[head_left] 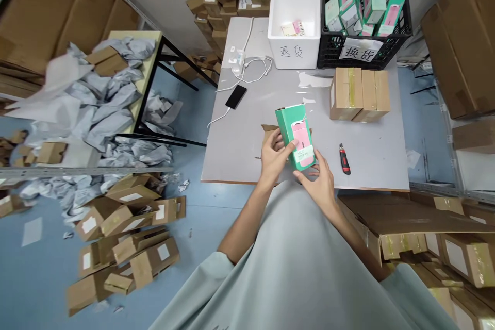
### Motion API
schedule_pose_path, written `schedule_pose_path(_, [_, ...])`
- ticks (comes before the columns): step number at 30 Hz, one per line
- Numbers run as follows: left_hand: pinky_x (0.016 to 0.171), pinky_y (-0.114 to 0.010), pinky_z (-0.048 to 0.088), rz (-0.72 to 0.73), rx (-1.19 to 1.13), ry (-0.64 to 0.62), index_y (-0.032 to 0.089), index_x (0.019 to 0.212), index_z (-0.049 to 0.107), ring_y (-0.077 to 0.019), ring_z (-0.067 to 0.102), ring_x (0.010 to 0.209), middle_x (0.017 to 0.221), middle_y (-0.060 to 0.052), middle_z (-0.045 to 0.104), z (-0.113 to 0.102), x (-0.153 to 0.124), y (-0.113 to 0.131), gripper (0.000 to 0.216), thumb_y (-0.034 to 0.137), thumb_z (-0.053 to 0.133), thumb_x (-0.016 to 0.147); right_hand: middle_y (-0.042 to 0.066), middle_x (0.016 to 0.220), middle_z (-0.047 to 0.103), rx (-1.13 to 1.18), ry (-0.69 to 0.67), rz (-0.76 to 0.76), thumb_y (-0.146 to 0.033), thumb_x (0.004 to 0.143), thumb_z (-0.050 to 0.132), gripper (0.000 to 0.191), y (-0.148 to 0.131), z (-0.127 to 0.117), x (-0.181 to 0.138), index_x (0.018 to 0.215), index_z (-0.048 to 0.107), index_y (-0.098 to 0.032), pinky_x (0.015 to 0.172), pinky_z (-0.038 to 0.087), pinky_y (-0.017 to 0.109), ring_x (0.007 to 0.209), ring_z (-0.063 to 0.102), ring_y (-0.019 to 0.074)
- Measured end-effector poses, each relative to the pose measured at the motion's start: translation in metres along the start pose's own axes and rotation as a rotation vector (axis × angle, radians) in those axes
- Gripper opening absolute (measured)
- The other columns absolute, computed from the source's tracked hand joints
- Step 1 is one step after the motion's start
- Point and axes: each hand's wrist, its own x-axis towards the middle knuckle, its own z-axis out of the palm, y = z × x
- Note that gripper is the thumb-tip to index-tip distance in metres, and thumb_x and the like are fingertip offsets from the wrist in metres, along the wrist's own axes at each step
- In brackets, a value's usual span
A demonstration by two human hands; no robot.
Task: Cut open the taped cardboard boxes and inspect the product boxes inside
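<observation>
A green product box point(288, 126) with a pink device printed on its front is held tilted above the near part of the table. My left hand point(274, 157) is closed round its left side, the thumb lying on the printed front. At the lower right corner, my right hand point(319, 180) grips the box with thumb and fingers. Behind the box and my left hand lies a brown cardboard box point(268, 132), mostly hidden. To the right of my right hand rests a red and black utility knife point(344, 159) on the tabletop.
On the grey table point(240, 149) are a phone point(236, 97) on a white cable, two taped cartons point(348, 94), a white bin point(294, 54) with cards inside, and a black crate point(328, 51) of green boxes. Opened cartons point(154, 263) lie on the floor at left.
</observation>
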Motion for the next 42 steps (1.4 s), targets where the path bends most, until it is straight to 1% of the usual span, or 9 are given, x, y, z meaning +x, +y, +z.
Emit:
schedule_pose_path(6, [0.114,-0.044,0.061,0.093,0.024,-0.075,0.026,0.150,0.067,-0.0329,0.073,0.137,0.151,-0.016,0.072,0.008,-0.014,0.004,0.091,0.063,0.102,0.074,0.015,0.156,0.070,0.166,0.034,0.016,-0.046,0.086,0.092,0.089,0.001,-0.004,0.013,0.167,0.059,-0.028,0.091,0.073,0.044,0.111,0.081,0.0295])
schedule_pose_path(11, [0.122,-0.044,0.056,-0.051,-0.178,-0.222,0.026,0.144,0.070,-0.0334,0.064,0.152,0.161,-0.016,0.069,-0.006,-0.009,0.007,0.081,0.069,0.097,0.080,0.012,0.141,0.080,0.572,-0.190,0.220,-0.060,0.086,0.090,0.087,0.001,-0.030,0.022,0.162,0.061,-0.028,0.073,0.071,0.035,0.105,0.085,0.0284])
schedule_pose_path(17, [0.102,-0.049,0.065,-0.333,-0.335,-0.435,0.024,0.123,0.079,-0.0374,0.079,0.125,0.125,-0.013,0.085,-0.013,-0.004,0.002,0.072,0.080,0.087,0.080,0.012,0.118,0.088,0.757,-0.391,0.342,-0.067,0.091,0.080,0.058,0.009,-0.037,0.013,0.130,0.073,-0.025,0.065,0.064,0.036,0.097,0.087,0.0318])
schedule_pose_path(20, [0.095,-0.050,0.065,-0.346,-0.323,-0.452,0.022,0.114,0.079,-0.0390,0.082,0.114,0.111,-0.011,0.086,-0.012,-0.006,-0.002,0.065,0.073,0.093,0.076,0.010,0.102,0.088,0.843,-0.419,0.393,-0.067,0.089,0.082,0.050,0.014,-0.030,0.004,0.115,0.074,-0.025,0.062,0.061,0.035,0.093,0.087,0.0329])
schedule_pose_path(24, [0.081,-0.040,0.062,-0.288,-0.326,-0.426,0.021,0.114,0.079,-0.0309,0.083,0.094,0.103,-0.009,0.086,-0.008,-0.009,0.000,0.065,0.064,0.101,0.071,0.009,0.089,0.086,0.902,-0.454,0.406,-0.068,0.085,0.086,0.050,0.016,-0.030,0.002,0.107,0.075,-0.024,0.057,0.059,0.032,0.087,0.087,0.0320])
schedule_pose_path(28, [0.075,-0.033,0.060,-0.237,-0.294,-0.355,0.021,0.121,0.078,-0.0244,0.081,0.088,0.107,-0.007,0.086,-0.006,-0.009,0.009,0.066,0.056,0.104,0.071,0.013,0.116,0.087,0.759,-0.431,0.360,-0.070,0.092,0.083,0.066,0.014,-0.042,0.006,0.136,0.074,-0.022,0.059,0.063,0.030,0.085,0.087,0.0273])
schedule_pose_path(33, [0.093,-0.034,0.063,-0.037,-0.168,-0.155,0.022,0.131,0.076,-0.0266,0.080,0.114,0.132,-0.012,0.083,-0.001,-0.005,0.012,0.073,0.046,0.106,0.069,0.019,0.169,0.061,0.304,-0.112,0.109,-0.070,0.093,0.083,0.094,0.001,-0.045,0.001,0.172,0.051,-0.030,0.063,0.070,0.033,0.096,0.085,0.0256])
schedule_pose_path(37, [0.096,-0.038,0.065,0.070,-0.071,-0.048,0.021,0.137,0.072,-0.0276,0.080,0.112,0.134,-0.014,0.081,0.009,-0.006,0.009,0.083,0.045,0.107,0.066,0.022,0.169,0.058,-0.086,0.022,-0.072,-0.062,0.087,0.090,0.105,-0.011,-0.026,-0.007,0.176,0.048,-0.026,0.066,0.072,0.038,0.110,0.082,0.0329])
schedule_pose_path(42, [0.095,-0.040,0.067,0.123,-0.004,-0.081,0.023,0.142,0.067,-0.0282,0.080,0.112,0.138,-0.015,0.079,0.015,-0.015,0.010,0.087,0.049,0.107,0.069,0.022,0.156,0.068,-0.274,0.123,-0.153,-0.049,0.094,0.081,0.089,-0.008,-0.008,-0.007,0.173,0.052,-0.021,0.088,0.074,0.048,0.120,0.079,0.0367])
